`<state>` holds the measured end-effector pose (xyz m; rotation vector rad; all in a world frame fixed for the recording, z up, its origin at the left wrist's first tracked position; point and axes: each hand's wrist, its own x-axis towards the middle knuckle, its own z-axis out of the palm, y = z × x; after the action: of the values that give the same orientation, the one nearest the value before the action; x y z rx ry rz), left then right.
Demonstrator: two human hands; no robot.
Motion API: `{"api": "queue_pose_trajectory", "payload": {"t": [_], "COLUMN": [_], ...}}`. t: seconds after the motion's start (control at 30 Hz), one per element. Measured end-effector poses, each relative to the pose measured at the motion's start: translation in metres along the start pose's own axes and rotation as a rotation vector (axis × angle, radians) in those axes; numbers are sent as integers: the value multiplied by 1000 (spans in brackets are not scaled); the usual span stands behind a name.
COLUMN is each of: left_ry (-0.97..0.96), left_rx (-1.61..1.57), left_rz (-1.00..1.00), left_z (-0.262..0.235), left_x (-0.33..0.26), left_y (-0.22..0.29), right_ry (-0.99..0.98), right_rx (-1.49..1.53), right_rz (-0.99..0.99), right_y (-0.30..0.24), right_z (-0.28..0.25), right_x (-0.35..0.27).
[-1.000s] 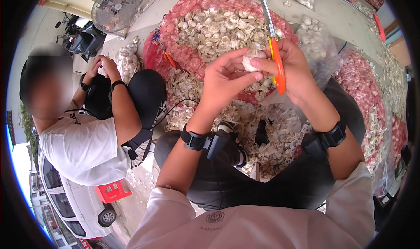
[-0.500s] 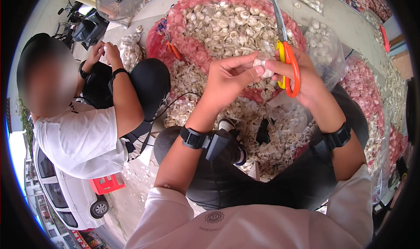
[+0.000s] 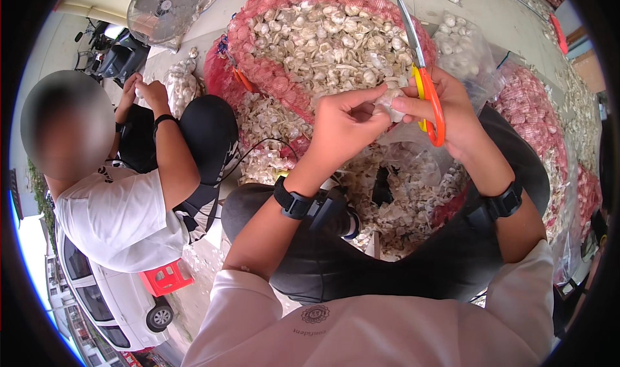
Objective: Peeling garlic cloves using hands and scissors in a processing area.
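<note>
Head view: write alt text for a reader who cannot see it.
Seen from above, a person's left hand and right hand hold a garlic bulb, the right also gripping orange-handled scissors. Beyond lies a red mesh sack of garlic; a seated co-worker works at left.

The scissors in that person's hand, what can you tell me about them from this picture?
The scissors have orange plastic handle loops with a yellow inner lining and slim, pointed grey metal blades. The blades look closed and point up and away from the person, over the red mesh sack of garlic. The right hand holds them, fingers through the loops, while also pinching a white garlic bulb together with the left hand. The bulb sits just beside the handles.
</note>
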<state>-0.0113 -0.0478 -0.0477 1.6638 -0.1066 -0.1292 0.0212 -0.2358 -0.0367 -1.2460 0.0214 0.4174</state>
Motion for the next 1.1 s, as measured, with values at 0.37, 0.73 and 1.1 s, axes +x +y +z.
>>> {"api": "queue_pose_trajectory", "payload": {"t": [0.37,0.73,1.1], "left_ry": [27,51,3], "left_rx": [62,825,-101], "left_rz": [67,195,44], "left_z": [-18,-61,-79], "left_x": [-8,-6,-9], "left_y": [5,20,16], "right_ry": [-26,-51,-88], "right_rx": [-79,51,101], "right_rz": [108,201,129], "right_y": [-17,-6,3], "right_z": [14,57,93], "right_x": [4,27,37]}}
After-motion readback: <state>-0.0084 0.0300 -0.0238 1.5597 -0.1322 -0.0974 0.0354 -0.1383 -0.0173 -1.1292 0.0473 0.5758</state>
